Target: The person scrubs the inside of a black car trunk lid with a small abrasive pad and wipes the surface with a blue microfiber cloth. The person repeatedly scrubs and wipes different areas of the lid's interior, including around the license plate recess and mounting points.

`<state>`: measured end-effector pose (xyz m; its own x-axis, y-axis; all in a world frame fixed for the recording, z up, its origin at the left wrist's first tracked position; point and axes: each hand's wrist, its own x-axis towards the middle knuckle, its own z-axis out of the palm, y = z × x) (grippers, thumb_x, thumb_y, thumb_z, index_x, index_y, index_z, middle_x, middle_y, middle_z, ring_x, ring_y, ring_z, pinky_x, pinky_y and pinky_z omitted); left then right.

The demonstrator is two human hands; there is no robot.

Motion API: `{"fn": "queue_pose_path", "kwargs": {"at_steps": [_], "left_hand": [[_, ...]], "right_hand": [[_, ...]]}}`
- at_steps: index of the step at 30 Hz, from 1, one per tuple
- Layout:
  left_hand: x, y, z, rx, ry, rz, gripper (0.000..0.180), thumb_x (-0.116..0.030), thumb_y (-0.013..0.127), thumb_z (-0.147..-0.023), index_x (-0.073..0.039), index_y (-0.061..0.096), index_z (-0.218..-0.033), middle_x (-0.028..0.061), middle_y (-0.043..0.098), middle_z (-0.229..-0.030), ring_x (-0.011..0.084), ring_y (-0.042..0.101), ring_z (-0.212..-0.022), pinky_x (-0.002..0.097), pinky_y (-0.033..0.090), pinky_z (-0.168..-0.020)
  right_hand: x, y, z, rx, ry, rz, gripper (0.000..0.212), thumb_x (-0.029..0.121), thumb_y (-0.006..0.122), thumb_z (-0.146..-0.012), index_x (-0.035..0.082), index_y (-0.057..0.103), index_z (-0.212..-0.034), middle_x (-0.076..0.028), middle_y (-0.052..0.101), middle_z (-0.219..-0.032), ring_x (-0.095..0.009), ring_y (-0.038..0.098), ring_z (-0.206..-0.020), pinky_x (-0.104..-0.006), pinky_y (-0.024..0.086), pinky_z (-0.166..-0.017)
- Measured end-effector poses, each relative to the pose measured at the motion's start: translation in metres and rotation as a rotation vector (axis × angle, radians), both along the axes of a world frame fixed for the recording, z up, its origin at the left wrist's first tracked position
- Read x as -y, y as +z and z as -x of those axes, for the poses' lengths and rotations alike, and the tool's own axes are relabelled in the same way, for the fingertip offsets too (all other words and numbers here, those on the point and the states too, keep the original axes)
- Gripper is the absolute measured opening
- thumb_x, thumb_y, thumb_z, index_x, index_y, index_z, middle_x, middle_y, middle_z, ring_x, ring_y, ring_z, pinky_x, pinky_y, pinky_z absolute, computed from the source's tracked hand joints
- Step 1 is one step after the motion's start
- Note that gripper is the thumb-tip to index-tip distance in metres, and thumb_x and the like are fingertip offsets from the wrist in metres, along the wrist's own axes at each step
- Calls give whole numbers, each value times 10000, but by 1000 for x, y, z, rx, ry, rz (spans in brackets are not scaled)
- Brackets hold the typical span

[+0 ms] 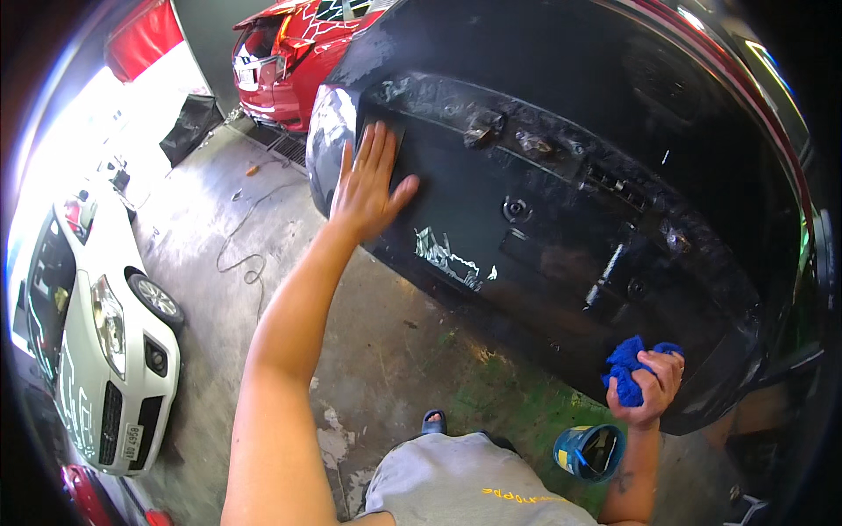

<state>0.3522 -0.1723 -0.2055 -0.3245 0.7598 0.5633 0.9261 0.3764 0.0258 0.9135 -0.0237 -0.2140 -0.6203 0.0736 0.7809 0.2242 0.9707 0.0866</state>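
In the head view, our left hand (368, 190), upper left of centre, lies flat, fingers extended, on the dark panel (561, 230) filling the upper right; we cannot tell whether anything sits beneath. Our right hand (658, 388), lower right, clutches a blue cloth (624, 361). We judge the work partway: much surface looks evenly dull, while pale patches (430, 247) near centre look unfinished.
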Motion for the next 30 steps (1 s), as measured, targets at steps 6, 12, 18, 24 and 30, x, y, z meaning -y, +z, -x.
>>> {"fn": "queue_pose_path", "kwargs": {"at_steps": [6,12,18,24,30], "left_hand": [[39,-57,-30,-58,9,131,984,-663,434,-1116,53,207,-1752,258,146,-1851,393,115,-1729,588,50,-1382],[-9,-2,4,2,63,-61,920,-562,460,-1135,73,196,-1747,307,131,-1838,442,94,-1724,620,69,-1370],[23,-82,-129,326,7,-35,1034,-634,478,-1108,131,160,-1727,346,75,-1831,465,52,-1722,600,66,-1377],[-46,-31,-85,400,291,-338,890,-588,353,-1171,78,201,-1742,293,123,-1843,419,87,-1727,556,86,-1388],[-28,-66,-265,383,164,-69,960,-588,499,-1124,88,204,-1738,316,153,-1831,454,111,-1719,594,84,-1376]], "right_hand": [[-1,-7,-9,-3,-32,7,312,248,835,-786,131,612,-971,-114,705,-1158,-355,684,-1011,-563,492,-951],[-2,-7,-2,-23,-18,4,315,233,849,-767,138,616,-955,-113,708,-1164,-356,689,-1019,-566,495,-955],[-5,-12,-9,-53,-31,27,303,247,860,-761,144,620,-913,-88,720,-1145,-340,699,-1014,-559,497,-951],[-7,-4,2,-83,64,20,308,252,890,-725,156,647,-887,-78,731,-1121,-329,703,-999,-535,495,-944],[-15,-1,-25,8,112,70,322,300,911,-703,177,655,-853,-46,739,-1103,-307,706,-978,-510,490,-916]]}}
